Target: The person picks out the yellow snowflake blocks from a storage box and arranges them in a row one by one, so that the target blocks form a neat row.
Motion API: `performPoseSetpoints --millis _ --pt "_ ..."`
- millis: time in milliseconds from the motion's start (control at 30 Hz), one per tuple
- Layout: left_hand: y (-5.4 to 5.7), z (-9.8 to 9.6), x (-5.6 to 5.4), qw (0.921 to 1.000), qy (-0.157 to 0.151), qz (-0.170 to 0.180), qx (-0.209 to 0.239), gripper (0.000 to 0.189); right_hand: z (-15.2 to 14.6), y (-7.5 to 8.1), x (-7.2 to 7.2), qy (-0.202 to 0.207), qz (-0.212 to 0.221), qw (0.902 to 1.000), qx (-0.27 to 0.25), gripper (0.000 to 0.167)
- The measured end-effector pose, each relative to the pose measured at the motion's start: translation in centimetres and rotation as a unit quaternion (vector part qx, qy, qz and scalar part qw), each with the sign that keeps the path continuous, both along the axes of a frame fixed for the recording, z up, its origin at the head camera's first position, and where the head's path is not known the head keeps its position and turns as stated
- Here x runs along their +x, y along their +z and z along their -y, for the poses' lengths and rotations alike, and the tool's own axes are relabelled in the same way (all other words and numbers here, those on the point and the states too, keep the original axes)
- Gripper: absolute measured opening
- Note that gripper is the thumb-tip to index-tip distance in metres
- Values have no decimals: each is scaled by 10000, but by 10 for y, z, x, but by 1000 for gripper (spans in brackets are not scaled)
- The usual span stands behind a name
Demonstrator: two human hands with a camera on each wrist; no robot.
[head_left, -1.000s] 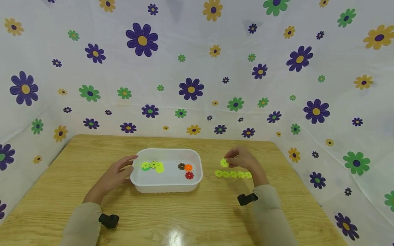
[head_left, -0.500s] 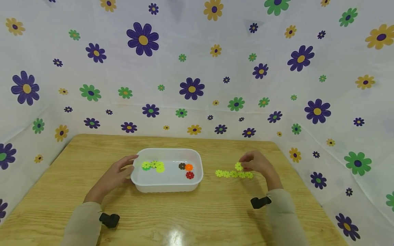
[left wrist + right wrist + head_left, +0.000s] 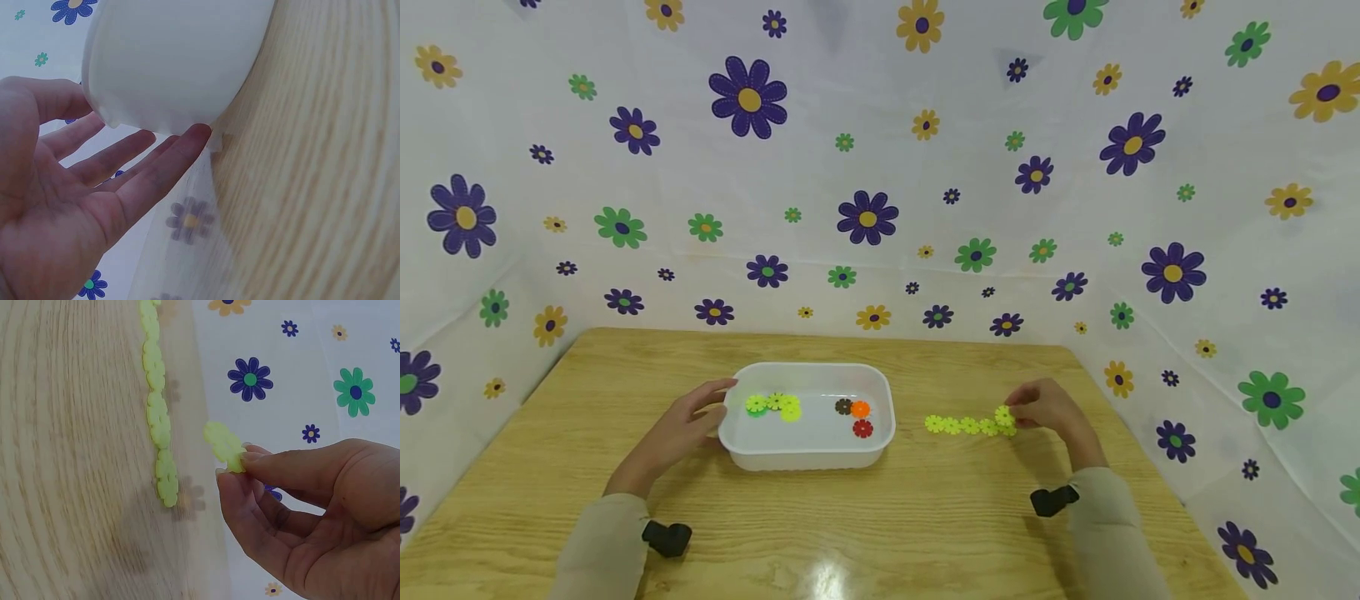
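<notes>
My right hand (image 3: 1051, 410) pinches a yellow-green plastic flower disc (image 3: 224, 446) between thumb and fingertips. In the head view the disc is over the right end of a row of linked yellow-green flower discs (image 3: 970, 426) lying on the table; the right wrist view shows a gap between them. My left hand (image 3: 681, 431) touches the left end of a white plastic tub (image 3: 808, 460), fingers extended along its outer wall (image 3: 181, 69). Inside the tub, several yellow-green discs (image 3: 790, 408) lie at the left over a green one (image 3: 756, 412).
At the tub's right side lie a brown disc (image 3: 844, 407), an orange disc (image 3: 861, 409) and a red disc (image 3: 862, 428). The wooden table (image 3: 820, 525) is bounded behind and at the sides by a white flower-print cloth (image 3: 805, 167).
My right hand has moved right with the pinched flower disc, from above the row's left part to its right end, and slightly lower. The left hand and tub have stayed put.
</notes>
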State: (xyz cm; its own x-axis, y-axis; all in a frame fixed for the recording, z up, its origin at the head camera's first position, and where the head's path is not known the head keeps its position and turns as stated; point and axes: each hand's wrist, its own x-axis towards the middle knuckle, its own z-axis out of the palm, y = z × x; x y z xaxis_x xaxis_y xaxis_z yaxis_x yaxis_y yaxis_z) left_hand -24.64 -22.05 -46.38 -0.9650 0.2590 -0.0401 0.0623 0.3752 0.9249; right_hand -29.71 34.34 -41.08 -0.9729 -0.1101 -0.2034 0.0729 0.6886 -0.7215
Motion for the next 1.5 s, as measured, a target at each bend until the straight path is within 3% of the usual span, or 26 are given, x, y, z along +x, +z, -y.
performPoseSetpoints --millis 500,1033,1333,1500 --pt "0 1 0 10000 -2 -39 40 58 -26 -9 0 -370 15 9988 327 22" --pt "1 1 -1 10000 -10 -34 77 57 -31 -16 -1 -590 -39 9974 408 23" --pt "0 1 0 10000 8 -22 15 57 -38 -26 -4 -739 244 9966 288 21" --pt "-1 1 0 10000 13 -31 -12 57 -38 -24 -4 -686 249 9964 435 22"
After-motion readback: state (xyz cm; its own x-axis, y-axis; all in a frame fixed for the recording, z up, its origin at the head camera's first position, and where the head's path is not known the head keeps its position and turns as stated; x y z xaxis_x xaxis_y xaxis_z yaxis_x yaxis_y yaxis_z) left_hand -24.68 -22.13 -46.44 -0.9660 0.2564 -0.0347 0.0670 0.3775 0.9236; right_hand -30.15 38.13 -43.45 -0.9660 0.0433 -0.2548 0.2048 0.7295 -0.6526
